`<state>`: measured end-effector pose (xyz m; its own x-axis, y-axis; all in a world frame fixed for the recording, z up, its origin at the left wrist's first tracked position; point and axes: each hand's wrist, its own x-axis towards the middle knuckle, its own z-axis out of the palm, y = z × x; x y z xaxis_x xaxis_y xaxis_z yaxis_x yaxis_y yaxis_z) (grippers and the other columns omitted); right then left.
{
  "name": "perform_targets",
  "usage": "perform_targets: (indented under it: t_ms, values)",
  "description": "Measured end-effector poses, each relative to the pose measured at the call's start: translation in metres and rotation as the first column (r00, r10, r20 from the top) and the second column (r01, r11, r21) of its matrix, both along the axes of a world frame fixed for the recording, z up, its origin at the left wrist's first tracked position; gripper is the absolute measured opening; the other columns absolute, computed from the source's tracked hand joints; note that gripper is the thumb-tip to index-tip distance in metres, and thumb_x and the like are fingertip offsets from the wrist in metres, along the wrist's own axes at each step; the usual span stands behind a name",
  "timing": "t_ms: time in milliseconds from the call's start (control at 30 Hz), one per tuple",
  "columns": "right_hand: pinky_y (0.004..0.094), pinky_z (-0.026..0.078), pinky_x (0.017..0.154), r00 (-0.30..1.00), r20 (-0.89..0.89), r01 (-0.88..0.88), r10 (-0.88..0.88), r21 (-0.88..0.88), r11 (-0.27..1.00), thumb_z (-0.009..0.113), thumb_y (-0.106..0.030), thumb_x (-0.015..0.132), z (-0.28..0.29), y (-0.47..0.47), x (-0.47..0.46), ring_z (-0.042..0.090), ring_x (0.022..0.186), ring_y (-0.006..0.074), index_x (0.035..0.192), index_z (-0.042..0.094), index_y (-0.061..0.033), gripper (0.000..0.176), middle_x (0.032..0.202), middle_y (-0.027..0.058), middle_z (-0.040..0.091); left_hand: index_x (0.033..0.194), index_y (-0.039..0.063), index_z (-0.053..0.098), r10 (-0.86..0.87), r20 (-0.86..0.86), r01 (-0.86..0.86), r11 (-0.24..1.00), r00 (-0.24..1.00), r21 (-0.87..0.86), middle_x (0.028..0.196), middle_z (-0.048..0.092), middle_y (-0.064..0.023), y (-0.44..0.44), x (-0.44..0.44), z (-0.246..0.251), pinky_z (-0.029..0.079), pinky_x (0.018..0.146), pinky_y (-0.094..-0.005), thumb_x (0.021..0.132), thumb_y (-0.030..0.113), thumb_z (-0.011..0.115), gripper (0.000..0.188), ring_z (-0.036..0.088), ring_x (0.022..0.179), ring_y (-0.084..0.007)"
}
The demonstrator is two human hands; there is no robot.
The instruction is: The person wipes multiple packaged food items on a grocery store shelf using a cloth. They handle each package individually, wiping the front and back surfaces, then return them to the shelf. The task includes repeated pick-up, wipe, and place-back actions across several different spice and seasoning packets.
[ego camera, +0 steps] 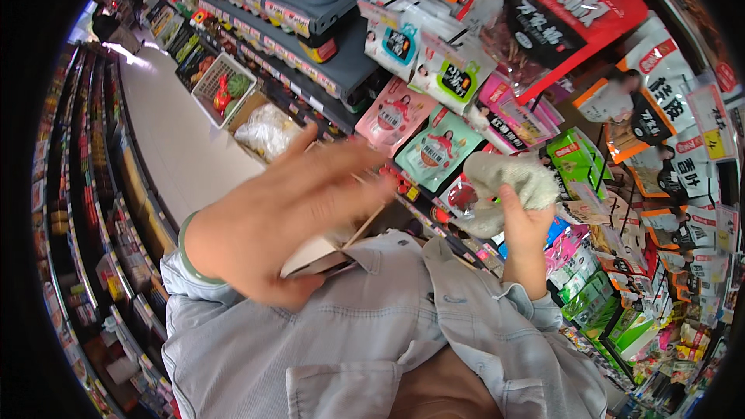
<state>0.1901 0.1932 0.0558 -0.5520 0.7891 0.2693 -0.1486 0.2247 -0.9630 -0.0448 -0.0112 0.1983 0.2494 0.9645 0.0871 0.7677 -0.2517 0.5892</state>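
My left hand point(291, 215), blurred, is spread in front of my chest with its back towards me. Its fingers are apart and I see nothing held in them. On the right, my right hand point(524, 221) grips a pale grey terry cloth point(515, 180), bunched up and partly hanging. The cloth is before a shelf with a mint-green stand-up pouch point(439, 151) and a pink pouch point(396, 113). Below my left hand shows part of a pale, dark-edged object point(314, 256); what it is I cannot tell.
Bagged spices hang on hooks to the right, among them a large red bag point(559, 17). Grey shelves point(349, 17) hold jars at the top. Along the aisle floor point(169, 110) stand a white plastic basket point(201, 93) and a carton with clear plastic point(268, 128). More stocked shelves point(99, 215) line the left.
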Motion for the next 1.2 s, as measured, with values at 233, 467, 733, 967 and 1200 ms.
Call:
perform_targets:
  t_ms: [233, 467, 733, 967, 1200]
  values:
    - [0.0304, 0.045, 0.084, 0.993, 0.024, -0.117, 0.117, -0.001, 0.993, 0.064, -0.002, 0.08, 0.005, 0.0, 0.008, 0.057, 0.093, 0.0143, 0.104, 0.058, -0.0002, 0.026, 0.101, 0.006, 0.06, 0.141, -0.002, 0.03, 0.126, 0.339, -0.196, 0.964, 0.932, 0.182, 0.137, 0.044, -0.0188, 0.082, -0.026, -0.021, 0.032, 0.106, -0.0359, 0.074, 0.002, 0.064, 0.075, 0.042, 0.128, -0.0292]
    - [0.0352, 0.045, 0.081, 0.951, 0.099, -0.306, 0.293, 0.149, 0.94, 0.065, -0.018, 0.081, 0.02, 0.0, 0.024, 0.06, 0.088, 0.0264, 0.1, 0.059, 0.0008, 0.028, 0.095, 0.012, 0.062, 0.145, 0.0, 0.02, 0.259, 0.624, -0.413, 0.904, 0.737, 0.113, 0.145, 0.032, -0.0158, 0.184, -0.045, -0.046, 0.027, 0.109, -0.0362, 0.086, 0.013, 0.059, 0.072, 0.028, 0.137, -0.0223]
    - [0.0353, 0.047, 0.077, 0.929, 0.243, -0.335, 0.28, 0.23, 0.914, 0.065, -0.007, 0.077, 0.031, 0.0, 0.023, 0.06, 0.083, 0.0313, 0.092, 0.061, -0.002, 0.016, 0.092, 0.0139, 0.062, 0.145, -0.002, 0.019, 0.205, 0.767, -0.374, 0.926, 0.608, 0.049, 0.144, 0.033, -0.016, 0.223, -0.037, -0.052, 0.028, 0.107, -0.0331, 0.087, 0.022, 0.058, 0.073, 0.031, 0.135, -0.0232]
    - [0.034, 0.047, 0.076, 0.909, 0.275, -0.372, 0.314, 0.192, 0.908, 0.065, -0.005, 0.077, 0.026, 0.001, 0.023, 0.06, 0.083, 0.0294, 0.094, 0.061, -0.0027, 0.017, 0.092, 0.0132, 0.063, 0.134, -0.002, 0.039, 0.226, 0.812, -0.42, 0.907, 0.539, 0.025, 0.112, 0.055, -0.0043, 0.249, -0.042, -0.045, 0.038, 0.087, -0.0255, 0.09, 0.029, 0.056, 0.056, 0.049, 0.096, -0.0087]
    - [0.0341, 0.048, 0.077, 0.906, 0.297, -0.367, 0.301, 0.202, 0.908, 0.066, -0.006, 0.077, 0.023, 0.004, 0.028, 0.061, 0.083, 0.0292, 0.095, 0.061, -0.0036, 0.018, 0.092, 0.0128, 0.063, 0.111, 0.003, 0.052, 0.089, 0.934, -0.196, 0.98, 0.347, -0.02, 0.095, 0.06, -0.0059, 0.256, -0.043, -0.054, 0.049, 0.071, -0.0257, 0.096, 0.02, 0.049, 0.023, 0.057, 0.079, -0.0126]
